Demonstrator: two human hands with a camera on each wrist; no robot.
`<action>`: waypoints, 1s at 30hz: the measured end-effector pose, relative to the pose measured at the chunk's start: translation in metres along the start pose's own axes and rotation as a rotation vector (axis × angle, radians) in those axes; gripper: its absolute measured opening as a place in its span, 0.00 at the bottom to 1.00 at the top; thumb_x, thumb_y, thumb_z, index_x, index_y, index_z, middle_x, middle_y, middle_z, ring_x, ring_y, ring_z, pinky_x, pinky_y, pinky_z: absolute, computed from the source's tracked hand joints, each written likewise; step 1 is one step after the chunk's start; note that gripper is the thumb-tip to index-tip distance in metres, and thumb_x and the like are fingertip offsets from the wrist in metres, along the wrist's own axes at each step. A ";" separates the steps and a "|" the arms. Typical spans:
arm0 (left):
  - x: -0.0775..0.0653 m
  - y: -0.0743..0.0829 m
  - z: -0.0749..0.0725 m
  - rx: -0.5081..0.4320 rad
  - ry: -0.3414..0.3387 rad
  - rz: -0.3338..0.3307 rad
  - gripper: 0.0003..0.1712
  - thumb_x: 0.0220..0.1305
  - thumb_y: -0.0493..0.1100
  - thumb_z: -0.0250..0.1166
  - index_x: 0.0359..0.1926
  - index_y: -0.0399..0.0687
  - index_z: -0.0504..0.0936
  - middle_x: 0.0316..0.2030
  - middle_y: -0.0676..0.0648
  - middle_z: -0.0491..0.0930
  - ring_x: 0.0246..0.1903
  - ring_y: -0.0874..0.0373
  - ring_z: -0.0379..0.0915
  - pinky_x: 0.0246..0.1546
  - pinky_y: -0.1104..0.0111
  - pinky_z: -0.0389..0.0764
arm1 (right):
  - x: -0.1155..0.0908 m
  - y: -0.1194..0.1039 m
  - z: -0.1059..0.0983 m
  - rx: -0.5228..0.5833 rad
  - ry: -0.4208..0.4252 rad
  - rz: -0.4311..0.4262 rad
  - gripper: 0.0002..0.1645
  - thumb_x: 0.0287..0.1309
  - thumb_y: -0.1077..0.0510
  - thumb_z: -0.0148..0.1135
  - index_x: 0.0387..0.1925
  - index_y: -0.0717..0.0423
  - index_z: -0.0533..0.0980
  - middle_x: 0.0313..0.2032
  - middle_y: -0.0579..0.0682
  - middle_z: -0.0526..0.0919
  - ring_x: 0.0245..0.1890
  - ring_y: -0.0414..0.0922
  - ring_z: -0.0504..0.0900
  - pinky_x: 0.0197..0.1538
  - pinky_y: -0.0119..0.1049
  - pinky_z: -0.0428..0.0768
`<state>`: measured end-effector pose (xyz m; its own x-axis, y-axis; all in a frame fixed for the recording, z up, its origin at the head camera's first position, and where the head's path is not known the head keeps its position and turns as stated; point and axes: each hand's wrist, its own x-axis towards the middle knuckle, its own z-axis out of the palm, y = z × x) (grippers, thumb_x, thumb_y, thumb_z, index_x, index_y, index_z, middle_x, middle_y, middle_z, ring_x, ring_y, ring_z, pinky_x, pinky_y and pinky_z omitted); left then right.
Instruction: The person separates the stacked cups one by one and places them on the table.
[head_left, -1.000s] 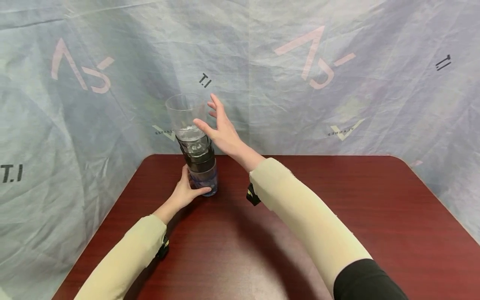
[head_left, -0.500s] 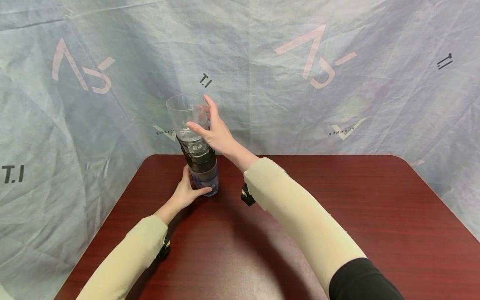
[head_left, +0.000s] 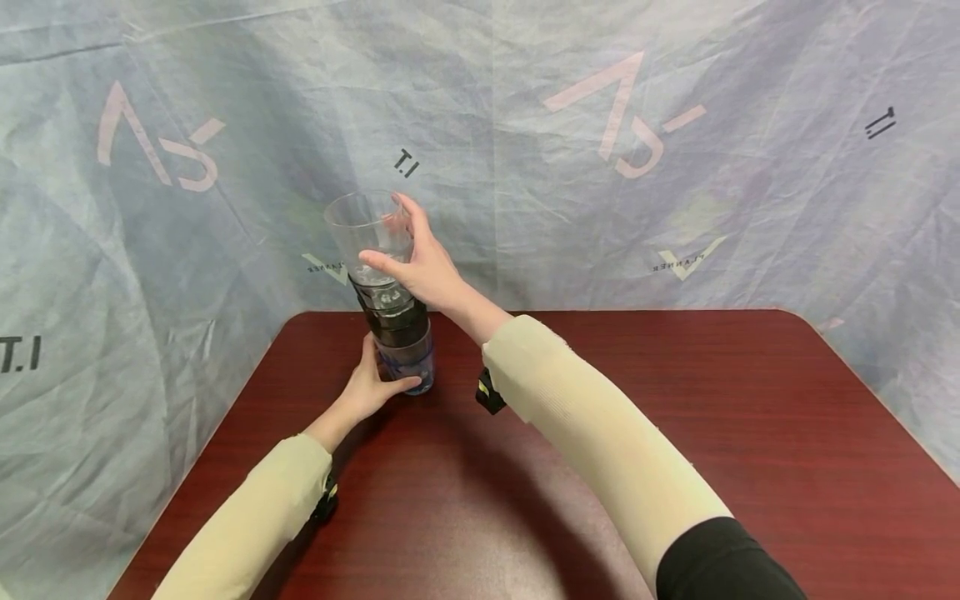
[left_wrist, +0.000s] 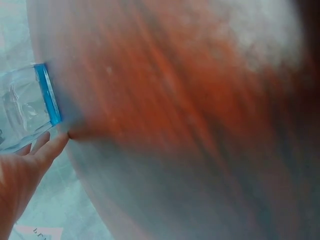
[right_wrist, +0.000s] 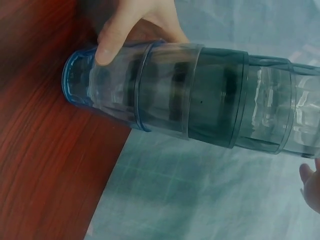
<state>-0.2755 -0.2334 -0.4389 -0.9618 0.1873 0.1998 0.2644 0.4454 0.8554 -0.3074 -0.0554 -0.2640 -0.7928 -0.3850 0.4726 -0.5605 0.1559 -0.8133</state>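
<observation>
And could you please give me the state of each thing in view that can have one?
Cup stack: nested one in another, roughly upright.
Clear top cup: mouth up, uncovered.
Blue-edged bottom cup: base down, at the foot.
Left hand: gripping the stack low down.
Right hand: partly around the uppermost cup; whether it grips is unclear.
Backdrop cloth: hanging, creased.

The stack (head_left: 401, 329) on the table (head_left: 750, 400), cloth (head_left: 510, 183) behind it.
The left hand (head_left: 363, 390) is at the stack's base, on its left; the right hand (head_left: 429, 268) is at its upper part, on its right; most of the table spreads rightward.
</observation>
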 end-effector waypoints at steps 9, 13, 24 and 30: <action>0.001 -0.002 0.003 0.015 -0.001 -0.022 0.62 0.56 0.43 0.75 0.74 0.51 0.36 0.67 0.35 0.57 0.66 0.38 0.59 0.64 0.47 0.62 | 0.000 0.000 0.003 0.036 0.083 -0.031 0.51 0.60 0.48 0.67 0.75 0.43 0.46 0.63 0.40 0.67 0.66 0.31 0.58 0.63 0.36 0.65; 0.003 -0.003 0.005 0.022 -0.003 -0.015 0.61 0.55 0.43 0.75 0.74 0.51 0.37 0.67 0.34 0.58 0.65 0.38 0.59 0.64 0.47 0.63 | 0.001 -0.006 0.004 0.105 0.171 -0.113 0.50 0.60 0.54 0.67 0.74 0.48 0.47 0.64 0.45 0.69 0.64 0.33 0.61 0.64 0.33 0.63; -0.001 0.012 0.000 0.000 -0.011 0.013 0.59 0.56 0.39 0.73 0.73 0.48 0.37 0.66 0.33 0.56 0.67 0.36 0.56 0.65 0.46 0.60 | -0.002 -0.032 -0.006 0.286 0.323 -0.264 0.50 0.58 0.64 0.66 0.73 0.52 0.47 0.64 0.46 0.67 0.60 0.35 0.68 0.59 0.39 0.70; -0.004 0.019 -0.001 0.003 -0.001 0.011 0.58 0.56 0.35 0.73 0.73 0.45 0.38 0.66 0.30 0.58 0.65 0.34 0.58 0.64 0.45 0.61 | -0.011 -0.016 -0.022 0.225 0.323 -0.246 0.49 0.59 0.63 0.67 0.73 0.51 0.47 0.65 0.48 0.67 0.60 0.36 0.69 0.59 0.46 0.70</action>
<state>-0.2663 -0.2261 -0.4229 -0.9587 0.1928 0.2089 0.2753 0.4461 0.8516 -0.2949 -0.0338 -0.2483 -0.6970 -0.0767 0.7130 -0.7035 -0.1194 -0.7006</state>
